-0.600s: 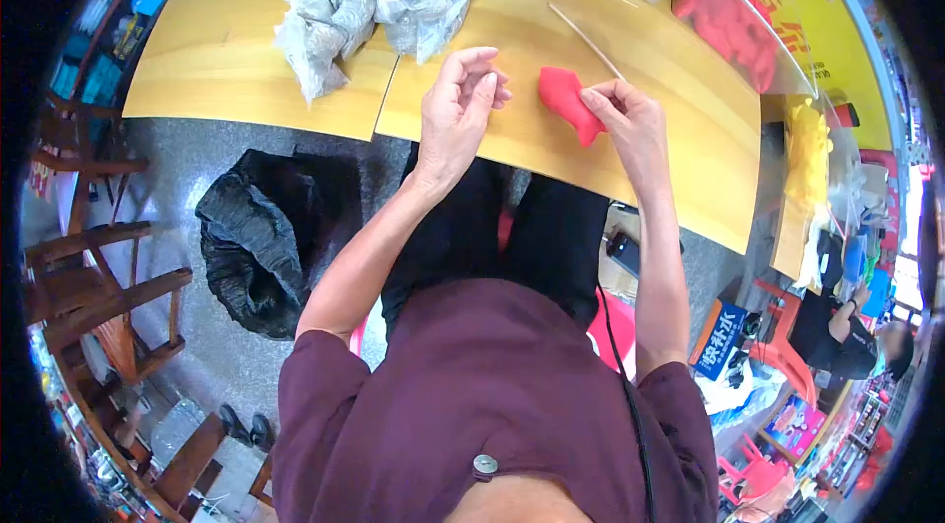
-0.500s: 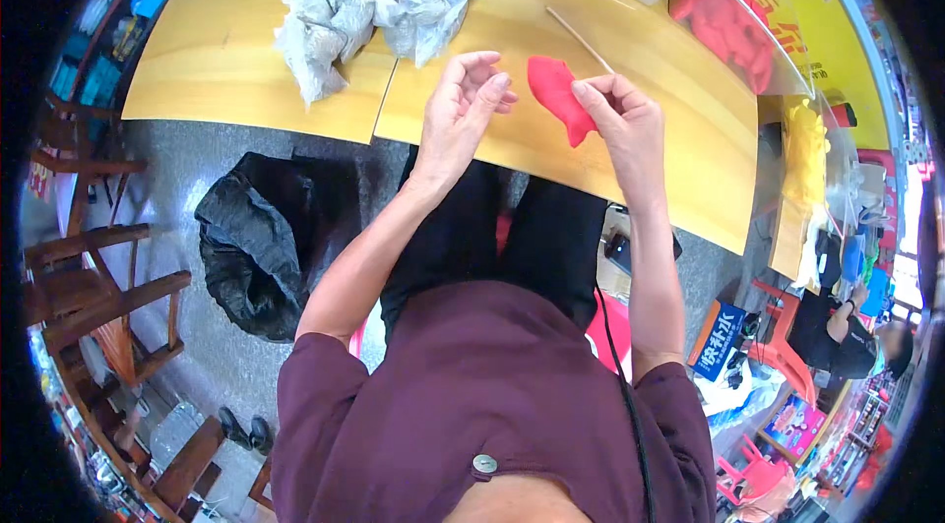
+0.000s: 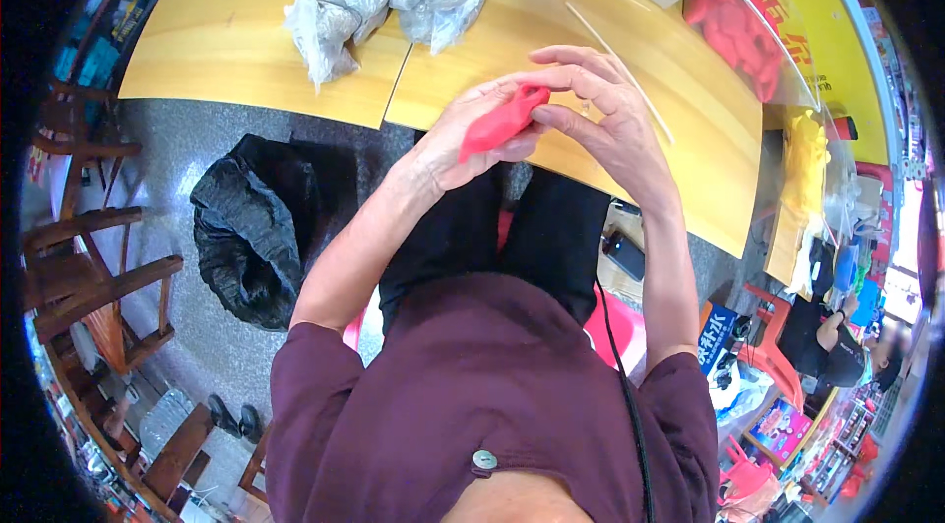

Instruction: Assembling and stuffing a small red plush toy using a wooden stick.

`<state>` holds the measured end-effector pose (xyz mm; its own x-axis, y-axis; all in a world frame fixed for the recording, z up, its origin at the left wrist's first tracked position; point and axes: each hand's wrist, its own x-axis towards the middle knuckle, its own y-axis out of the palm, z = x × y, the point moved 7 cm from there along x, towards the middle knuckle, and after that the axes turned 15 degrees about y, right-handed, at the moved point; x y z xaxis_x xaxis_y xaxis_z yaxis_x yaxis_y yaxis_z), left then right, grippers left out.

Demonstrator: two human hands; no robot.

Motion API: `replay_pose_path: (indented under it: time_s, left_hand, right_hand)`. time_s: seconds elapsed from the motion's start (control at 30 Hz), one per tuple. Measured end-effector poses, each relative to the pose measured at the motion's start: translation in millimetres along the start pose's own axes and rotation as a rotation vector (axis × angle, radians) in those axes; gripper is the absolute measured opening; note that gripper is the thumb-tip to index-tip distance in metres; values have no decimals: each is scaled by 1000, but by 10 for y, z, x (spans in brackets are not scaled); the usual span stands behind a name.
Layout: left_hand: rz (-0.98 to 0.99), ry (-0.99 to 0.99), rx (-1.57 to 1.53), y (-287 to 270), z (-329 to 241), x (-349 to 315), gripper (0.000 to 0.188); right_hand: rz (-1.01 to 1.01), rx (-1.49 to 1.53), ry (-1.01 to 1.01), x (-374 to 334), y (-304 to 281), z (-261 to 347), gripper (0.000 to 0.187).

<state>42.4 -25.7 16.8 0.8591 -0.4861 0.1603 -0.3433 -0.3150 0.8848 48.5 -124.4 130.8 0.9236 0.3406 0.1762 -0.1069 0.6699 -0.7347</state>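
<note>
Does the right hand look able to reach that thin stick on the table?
Probably yes: the thin stick lies close beside the right hand, seemingly uncovered, though that hand is at the red piece.

Place: apparently a shop | Signs: filled shelves (image 3: pixel 126 19), yellow signboard (image 3: pixel 854 56)

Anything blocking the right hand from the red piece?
Nothing visible does. The red piece lies across the left hand, exposed toward the camera, and the right hand has its thumb tip at the upper end; exact contact is unclear.
</note>
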Motion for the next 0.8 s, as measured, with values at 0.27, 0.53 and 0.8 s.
replay_pose_path:
  time_s: [0.27, 0.53, 0.8]
  left_hand:
    - [-225, 214, 556, -120, -236, 52, 39]
    - [-364, 532, 781, -269, -572, 12, 33]
    - [-283, 514, 837, -95, -447, 78, 34]
  right_hand:
    - [168, 608, 272, -45, 65, -279, 16]
    - [6, 593, 639, -207, -71, -815, 24]
    - [-20, 674, 636, -210, -24, -939, 26]
